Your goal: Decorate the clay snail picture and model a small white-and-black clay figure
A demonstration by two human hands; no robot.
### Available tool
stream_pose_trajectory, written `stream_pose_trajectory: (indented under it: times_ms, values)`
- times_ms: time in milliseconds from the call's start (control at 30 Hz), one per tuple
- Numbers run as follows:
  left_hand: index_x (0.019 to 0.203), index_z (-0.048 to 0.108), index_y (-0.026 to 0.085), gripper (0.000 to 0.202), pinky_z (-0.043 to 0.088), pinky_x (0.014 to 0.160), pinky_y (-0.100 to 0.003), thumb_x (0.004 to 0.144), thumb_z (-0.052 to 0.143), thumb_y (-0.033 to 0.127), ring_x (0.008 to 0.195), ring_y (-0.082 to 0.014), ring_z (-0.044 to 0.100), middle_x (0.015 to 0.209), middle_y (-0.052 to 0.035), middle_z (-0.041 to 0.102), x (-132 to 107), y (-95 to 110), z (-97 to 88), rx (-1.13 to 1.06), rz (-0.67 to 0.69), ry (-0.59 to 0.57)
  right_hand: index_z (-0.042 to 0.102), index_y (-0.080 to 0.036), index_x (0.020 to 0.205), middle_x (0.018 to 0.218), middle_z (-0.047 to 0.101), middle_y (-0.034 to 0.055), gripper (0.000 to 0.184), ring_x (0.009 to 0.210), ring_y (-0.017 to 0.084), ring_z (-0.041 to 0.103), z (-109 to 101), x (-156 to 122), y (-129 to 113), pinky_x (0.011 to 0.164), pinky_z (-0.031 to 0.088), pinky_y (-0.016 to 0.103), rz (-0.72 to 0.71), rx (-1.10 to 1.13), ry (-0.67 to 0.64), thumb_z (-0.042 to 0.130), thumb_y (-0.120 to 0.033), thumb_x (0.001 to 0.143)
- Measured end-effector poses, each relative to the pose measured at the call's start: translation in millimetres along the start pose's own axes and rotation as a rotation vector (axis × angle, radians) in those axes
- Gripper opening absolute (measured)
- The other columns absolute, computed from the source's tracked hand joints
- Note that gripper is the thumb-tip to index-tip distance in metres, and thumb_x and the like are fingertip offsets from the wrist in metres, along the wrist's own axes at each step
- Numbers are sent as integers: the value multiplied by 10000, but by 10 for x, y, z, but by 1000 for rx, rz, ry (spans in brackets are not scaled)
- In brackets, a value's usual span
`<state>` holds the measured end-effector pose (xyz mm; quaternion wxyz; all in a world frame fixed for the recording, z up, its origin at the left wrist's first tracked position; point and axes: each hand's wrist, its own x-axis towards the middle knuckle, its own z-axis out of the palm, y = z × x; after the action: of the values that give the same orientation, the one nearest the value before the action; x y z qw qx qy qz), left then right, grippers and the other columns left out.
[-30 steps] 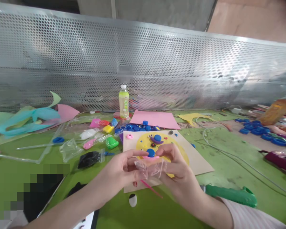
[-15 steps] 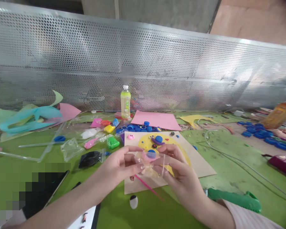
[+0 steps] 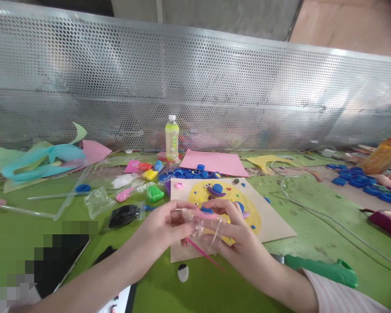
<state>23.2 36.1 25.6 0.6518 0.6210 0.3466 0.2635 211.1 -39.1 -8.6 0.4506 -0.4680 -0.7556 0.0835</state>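
Between my hands, above the white board (image 3: 273,217), is a small clear plastic bag (image 3: 217,232). My left hand (image 3: 166,228) pinches the bag's left end. The fingers of my right hand (image 3: 239,234) are closed on its right side. Pink material shows at the bag, but I cannot tell if it is inside. Blue caps, one a hat with a purple brim (image 3: 217,188), sit on the board's yellow round shape (image 3: 252,213), partly hidden by my hands. A pink stick (image 3: 206,254) slants below my fingers. Nearer me lies a white oval piece with a black top (image 3: 183,274).
Bags of coloured clay, one green (image 3: 154,193) and one black (image 3: 124,216), lie left of the board. Behind it are blue caps (image 3: 190,174), pink sheets (image 3: 215,163) and a drink bottle (image 3: 172,139). A green-handled tool (image 3: 321,267) lies by my right forearm.
The bag has shifted and crumpled between my fingers, and my right hand has moved slightly left. More of the blue and purple piece on the board's right side now shows.
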Motion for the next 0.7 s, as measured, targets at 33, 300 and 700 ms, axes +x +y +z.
stream_pose_trajectory:
  times_ms: [33, 300, 700]
  values:
    - [1123, 617, 195, 386, 479, 689, -249, 788, 776, 305, 756, -135, 617, 909, -15, 702, -6, 4, 9, 12, -6, 3, 692, -388, 1147, 1219, 498, 52, 370, 1106, 257, 467, 6, -7, 7, 955, 432, 466, -7, -9, 22, 594, -120, 911]
    - [1135, 613, 246, 430, 477, 698, -233, 778, 806, 387, 854, -151, 644, 932, 8, 710, -45, 49, 41, 39, -22, -18, 657, -403, 1165, 1063, 493, 28, 459, 990, 207, 510, -7, -15, -9, 853, 466, 401, -40, 84, 139, 532, -43, 909]
    - [1122, 644, 247, 347, 471, 734, -284, 813, 728, 379, 921, -211, 655, 980, -26, 729, 54, 54, -101, 233, 4, -42, 726, -297, 898, 1073, 559, 51, 231, 1016, 209, 555, -45, 31, -2, 874, 495, 381, -15, 80, 149, 589, -112, 894]
